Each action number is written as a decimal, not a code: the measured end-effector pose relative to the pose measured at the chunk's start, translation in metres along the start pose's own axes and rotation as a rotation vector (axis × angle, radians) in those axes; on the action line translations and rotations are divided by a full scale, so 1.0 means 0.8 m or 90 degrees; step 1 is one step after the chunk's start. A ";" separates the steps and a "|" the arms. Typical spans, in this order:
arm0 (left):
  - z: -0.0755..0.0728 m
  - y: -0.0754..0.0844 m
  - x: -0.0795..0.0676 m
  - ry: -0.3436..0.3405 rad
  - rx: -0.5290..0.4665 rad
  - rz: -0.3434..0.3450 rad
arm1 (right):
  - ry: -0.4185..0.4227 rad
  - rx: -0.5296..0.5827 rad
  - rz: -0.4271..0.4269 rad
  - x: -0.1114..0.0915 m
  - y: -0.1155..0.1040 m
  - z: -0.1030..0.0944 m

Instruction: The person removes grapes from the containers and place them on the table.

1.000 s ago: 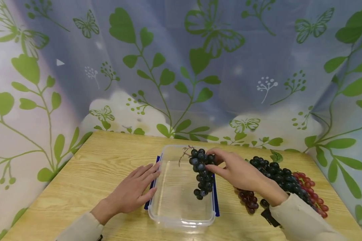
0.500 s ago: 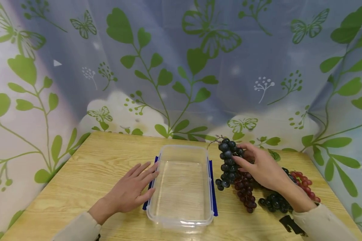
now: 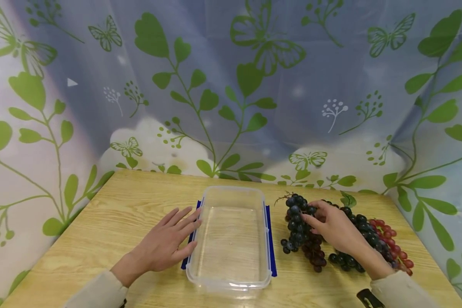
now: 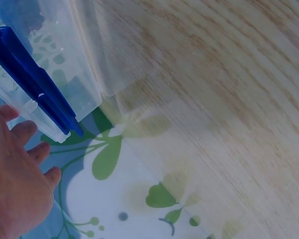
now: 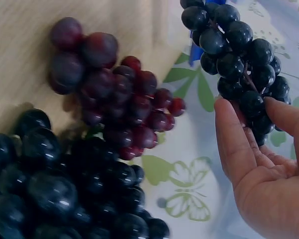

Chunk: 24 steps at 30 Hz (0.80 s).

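Note:
A bunch of black grapes [image 3: 297, 220] is pinched between the thumb and fingers of my right hand [image 3: 333, 226], just right of the container. In the right wrist view those grapes [image 5: 239, 55] hang apart from the other bunches. My left hand [image 3: 161, 244] lies with straight fingers at the left rim of a clear plastic container [image 3: 231, 248]. That container is lidless in the head view, and its blue side clips [image 4: 35, 79] hang down. I see no grapes inside it.
Dark red grapes [image 5: 114, 92] lie below my right hand, beside more black grapes [image 5: 55, 189]. Bright red grapes [image 3: 394, 244] rest at the far right. A patterned curtain [image 3: 215, 85] stands behind the wooden table [image 3: 119, 205].
My right hand has carried the black grapes from above the container rightward, then lowered them beside the other bunches. My left hand has stayed at the container's rim.

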<state>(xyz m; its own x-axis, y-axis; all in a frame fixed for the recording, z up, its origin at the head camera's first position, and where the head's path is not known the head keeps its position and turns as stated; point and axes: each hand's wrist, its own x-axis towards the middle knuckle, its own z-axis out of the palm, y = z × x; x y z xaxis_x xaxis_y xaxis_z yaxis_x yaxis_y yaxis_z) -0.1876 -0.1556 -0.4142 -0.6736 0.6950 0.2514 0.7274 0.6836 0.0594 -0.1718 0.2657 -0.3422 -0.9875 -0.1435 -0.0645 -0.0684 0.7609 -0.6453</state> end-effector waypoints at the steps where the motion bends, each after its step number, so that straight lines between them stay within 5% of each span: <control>1: 0.000 0.000 0.000 0.001 -0.002 0.000 | -0.002 0.001 0.003 0.001 0.003 0.003; 24: 0.006 0.002 -0.003 0.028 -0.025 0.000 | -0.031 -0.073 0.015 0.031 0.005 0.042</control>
<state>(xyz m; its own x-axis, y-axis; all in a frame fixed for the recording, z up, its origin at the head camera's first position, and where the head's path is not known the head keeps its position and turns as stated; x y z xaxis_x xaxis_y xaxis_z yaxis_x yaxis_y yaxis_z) -0.1857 -0.1552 -0.4193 -0.6675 0.6841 0.2942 0.7329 0.6735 0.0968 -0.1920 0.2437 -0.3721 -0.9811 -0.1539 -0.1174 -0.0643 0.8311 -0.5524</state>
